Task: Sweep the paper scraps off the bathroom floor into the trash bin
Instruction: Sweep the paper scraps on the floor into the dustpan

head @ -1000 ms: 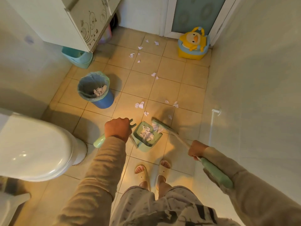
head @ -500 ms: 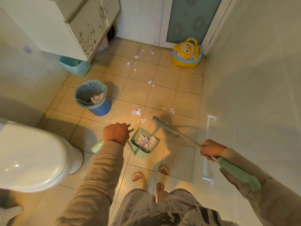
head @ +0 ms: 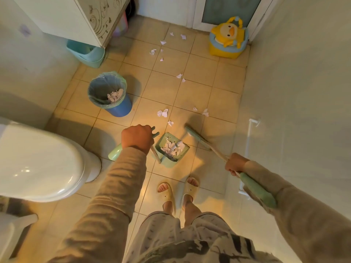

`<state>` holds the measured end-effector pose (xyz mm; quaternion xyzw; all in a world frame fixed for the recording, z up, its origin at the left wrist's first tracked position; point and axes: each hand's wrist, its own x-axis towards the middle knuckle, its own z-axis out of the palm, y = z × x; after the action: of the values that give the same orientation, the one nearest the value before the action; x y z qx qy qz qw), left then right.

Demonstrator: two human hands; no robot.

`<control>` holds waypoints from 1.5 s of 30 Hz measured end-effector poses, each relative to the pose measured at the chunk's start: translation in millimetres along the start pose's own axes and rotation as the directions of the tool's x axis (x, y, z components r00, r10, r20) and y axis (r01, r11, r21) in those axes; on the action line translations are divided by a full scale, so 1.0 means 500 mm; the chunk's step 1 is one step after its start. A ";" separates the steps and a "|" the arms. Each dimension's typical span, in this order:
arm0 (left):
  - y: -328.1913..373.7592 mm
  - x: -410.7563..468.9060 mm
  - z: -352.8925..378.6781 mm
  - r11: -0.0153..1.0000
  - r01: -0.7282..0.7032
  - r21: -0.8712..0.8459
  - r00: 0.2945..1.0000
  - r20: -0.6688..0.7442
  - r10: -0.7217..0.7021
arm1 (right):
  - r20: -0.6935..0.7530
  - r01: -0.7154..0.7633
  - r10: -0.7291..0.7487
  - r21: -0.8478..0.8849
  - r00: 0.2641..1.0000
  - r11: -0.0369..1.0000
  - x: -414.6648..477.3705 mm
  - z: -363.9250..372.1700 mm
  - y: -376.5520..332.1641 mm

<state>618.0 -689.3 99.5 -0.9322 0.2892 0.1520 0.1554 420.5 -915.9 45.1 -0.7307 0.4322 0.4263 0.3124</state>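
Observation:
My left hand [head: 137,138] grips the handle of a green dustpan [head: 171,149] that rests on the tiled floor and holds a heap of paper scraps. My right hand [head: 235,164] grips the pale stick of a green broom; its head [head: 195,136] lies on the floor just right of the dustpan. Loose paper scraps [head: 163,112] lie beyond the pan, with more scraps [head: 152,51] farther off toward the door. The blue trash bin [head: 110,94], lined with a bag and holding some scraps, stands to the far left of the dustpan.
A white toilet [head: 40,164] fills the left. A cabinet [head: 76,18] hangs above a teal basin [head: 86,54] at upper left. A yellow duck potty [head: 228,37] sits by the door. The right wall carries a white rail [head: 247,149]. My slippered feet [head: 177,190] stand behind the dustpan.
The broom head has drawn away from the dustpan mouth to the right, and my right hand moved right and back. The left hand and dustpan stay put.

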 end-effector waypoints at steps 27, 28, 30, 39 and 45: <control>-0.006 -0.025 -0.026 0.973 0.183 -0.140 0.975 0.154 -0.161 | 0.117 0.229 -0.226 -0.006 0.967 0.974 0.060 -0.250 -0.037; -0.003 -0.030 -0.023 0.965 0.213 -0.153 0.969 0.159 -0.188 | 0.113 0.244 -0.237 -0.052 0.965 0.968 0.072 -0.267 -0.056; 0.007 -0.042 -0.015 0.944 0.272 -0.188 0.956 0.166 -0.242 | 0.098 0.273 -0.262 -0.139 0.960 0.952 0.091 -0.298 -0.100; 0.064 -0.070 -0.012 0.873 0.434 -0.222 0.897 0.196 -0.396 | 0.064 0.310 -0.317 -0.455 0.946 0.835 0.164 -0.316 -0.310; 0.078 -0.041 -0.026 0.861 0.453 -0.231 0.885 0.230 -0.404 | 0.091 0.279 -0.296 -0.668 0.951 0.690 0.173 -0.256 -0.321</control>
<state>581.6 -714.7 111.2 -0.9687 0.0348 0.2331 0.0774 632.5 -983.6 38.4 -0.8572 0.1327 0.4904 0.0844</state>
